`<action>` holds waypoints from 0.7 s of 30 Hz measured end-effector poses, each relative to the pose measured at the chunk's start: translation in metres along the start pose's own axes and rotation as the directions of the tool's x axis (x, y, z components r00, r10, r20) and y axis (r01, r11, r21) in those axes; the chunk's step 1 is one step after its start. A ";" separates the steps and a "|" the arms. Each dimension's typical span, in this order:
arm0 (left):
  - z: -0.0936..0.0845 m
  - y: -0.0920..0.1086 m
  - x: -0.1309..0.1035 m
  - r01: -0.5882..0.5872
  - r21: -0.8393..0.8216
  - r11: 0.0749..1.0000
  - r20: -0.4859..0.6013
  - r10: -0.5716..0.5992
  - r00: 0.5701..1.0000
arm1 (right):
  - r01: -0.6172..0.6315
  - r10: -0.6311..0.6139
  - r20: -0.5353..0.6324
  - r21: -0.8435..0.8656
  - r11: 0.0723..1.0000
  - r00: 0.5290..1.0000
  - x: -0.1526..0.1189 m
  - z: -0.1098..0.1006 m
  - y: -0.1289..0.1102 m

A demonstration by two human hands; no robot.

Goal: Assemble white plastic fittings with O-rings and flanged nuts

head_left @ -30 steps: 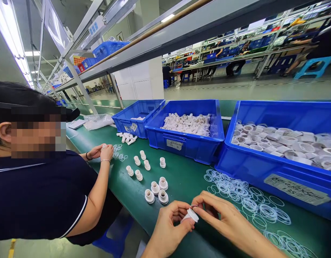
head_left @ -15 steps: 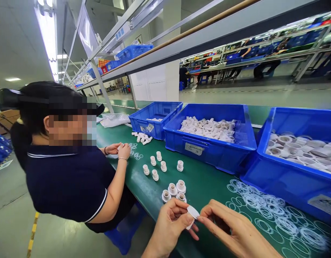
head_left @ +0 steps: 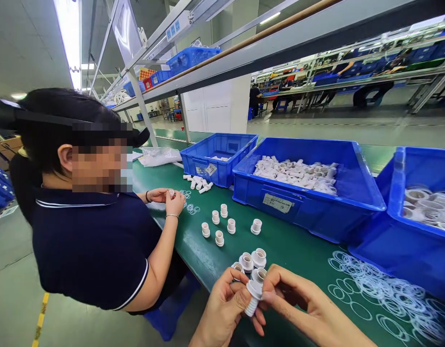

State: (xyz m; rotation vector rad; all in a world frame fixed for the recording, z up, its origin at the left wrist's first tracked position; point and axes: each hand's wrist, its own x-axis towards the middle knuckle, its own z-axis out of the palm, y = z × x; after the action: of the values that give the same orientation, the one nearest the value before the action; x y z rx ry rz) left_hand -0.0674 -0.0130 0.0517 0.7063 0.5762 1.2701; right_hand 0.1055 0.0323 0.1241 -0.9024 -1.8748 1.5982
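While your left hand (head_left: 226, 308) pinches a white fitting (head_left: 254, 291) over the surface's (head_left: 291, 243) near side, apparently to steady it, your right hand (head_left: 300, 301) pinches its rim between the fingers (head_left: 271, 296), with pale rings (head_left: 385, 285) lying right, presumably for easy reach.

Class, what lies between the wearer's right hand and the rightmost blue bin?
Green table, then scattered pale rings by the bin, in the head view.

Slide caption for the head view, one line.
Left hand holds a white ribbed fitting, right hand at its flange; loose rings and blue bins on green bench.
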 end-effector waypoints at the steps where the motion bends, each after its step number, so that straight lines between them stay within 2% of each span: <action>1: 0.000 0.000 0.001 -0.014 0.029 0.999 -0.007 0.014 1.000 | -0.007 0.007 -0.001 0.007 1.000 1.000 0.001 -0.003 -0.001; 3: 0.000 0.002 0.001 -0.048 0.094 0.994 -0.014 0.049 0.999 | -0.018 0.010 -0.080 -0.098 0.995 0.997 0.001 -0.010 -0.002; 5: 0.002 0.004 -0.001 -0.068 0.163 0.984 -0.021 0.072 0.997 | -0.038 -0.016 -0.188 -0.281 0.959 0.982 0.002 -0.016 0.002; 8: 0.008 0.005 -0.006 -0.055 0.282 0.958 -0.033 0.067 0.997 | -0.062 -0.038 -0.210 -0.449 0.891 0.977 0.004 -0.016 0.011; 12: 0.015 0.003 -0.010 -0.041 0.474 0.879 -0.059 0.079 0.995 | -0.073 -0.020 -0.179 -0.497 0.865 0.984 0.004 -0.010 0.020; 16: 0.018 0.002 -0.011 -0.034 0.578 0.815 -0.101 0.113 0.988 | -0.097 -0.015 -0.202 -0.535 0.839 0.979 0.000 -0.009 0.021; 21: 0.023 0.011 -0.012 -0.054 0.668 0.742 -0.094 0.157 0.983 | 0.005 -0.057 -0.100 -0.460 0.888 0.993 -0.012 -0.011 0.008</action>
State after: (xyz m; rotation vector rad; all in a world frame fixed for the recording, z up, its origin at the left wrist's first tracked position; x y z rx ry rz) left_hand -0.0602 -0.0262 0.0748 1.2624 1.1573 1.2203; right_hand 0.1228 0.0314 0.1190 -1.1207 -2.2162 1.0677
